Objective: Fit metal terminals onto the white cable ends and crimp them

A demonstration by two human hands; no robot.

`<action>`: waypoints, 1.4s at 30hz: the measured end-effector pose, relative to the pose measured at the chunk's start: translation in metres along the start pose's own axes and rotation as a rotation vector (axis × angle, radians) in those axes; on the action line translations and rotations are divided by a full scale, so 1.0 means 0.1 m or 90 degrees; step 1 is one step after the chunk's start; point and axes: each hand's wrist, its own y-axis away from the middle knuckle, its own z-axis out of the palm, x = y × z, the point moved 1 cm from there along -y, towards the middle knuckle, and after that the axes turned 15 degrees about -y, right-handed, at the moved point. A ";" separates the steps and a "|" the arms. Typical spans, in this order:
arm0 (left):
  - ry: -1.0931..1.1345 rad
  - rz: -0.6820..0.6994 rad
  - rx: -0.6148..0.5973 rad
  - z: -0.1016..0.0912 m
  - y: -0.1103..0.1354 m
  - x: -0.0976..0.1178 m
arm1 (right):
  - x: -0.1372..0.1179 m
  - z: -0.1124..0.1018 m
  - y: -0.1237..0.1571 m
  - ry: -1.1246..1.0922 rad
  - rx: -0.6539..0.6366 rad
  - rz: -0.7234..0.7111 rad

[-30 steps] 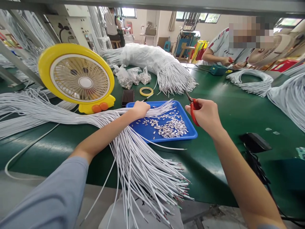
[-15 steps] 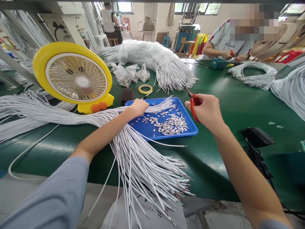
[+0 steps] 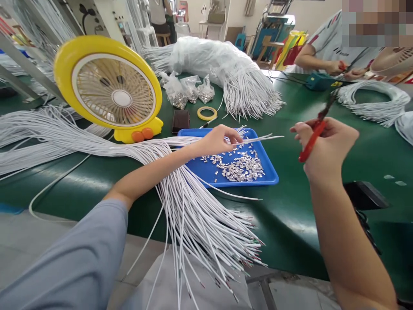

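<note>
My left hand (image 3: 222,140) is closed on a few white cables (image 3: 263,138), whose ends stick out to the right above the blue tray (image 3: 272,177). Small silvery metal pieces (image 3: 243,168) lie heaped in that tray. Red-handled pliers (image 3: 314,137) are gripped in my right hand (image 3: 332,144), raised to the right of the cable ends and apart from them, jaws pointing up and away. A big bundle of white cables (image 3: 206,211) fans out toward me over the table's front edge, some with coloured tips.
A yellow fan (image 3: 106,86) stands at the left. Behind the tray are yellow tape (image 3: 207,113), a dark phone (image 3: 180,121), bags of metal pieces (image 3: 176,92) and a plastic-wrapped cable bundle (image 3: 206,60). A black adapter (image 3: 366,194) lies right. A co-worker (image 3: 335,47) sits opposite.
My left hand has moved right and lifted a few cables off the others above the tray. My right hand has shifted right with the pliers, away from the tray. The view has shifted.
</note>
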 end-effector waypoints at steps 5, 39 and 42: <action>0.230 0.059 -0.070 0.14 0.19 0.34 | -0.05 0.00 -0.04 -0.130 0.099 -0.068; 0.193 0.135 0.203 -0.02 0.44 0.72 | -0.54 0.12 0.65 -0.299 -0.163 0.012; 0.229 0.122 0.189 0.00 0.43 0.70 | -0.53 0.13 0.65 -0.272 -0.154 0.023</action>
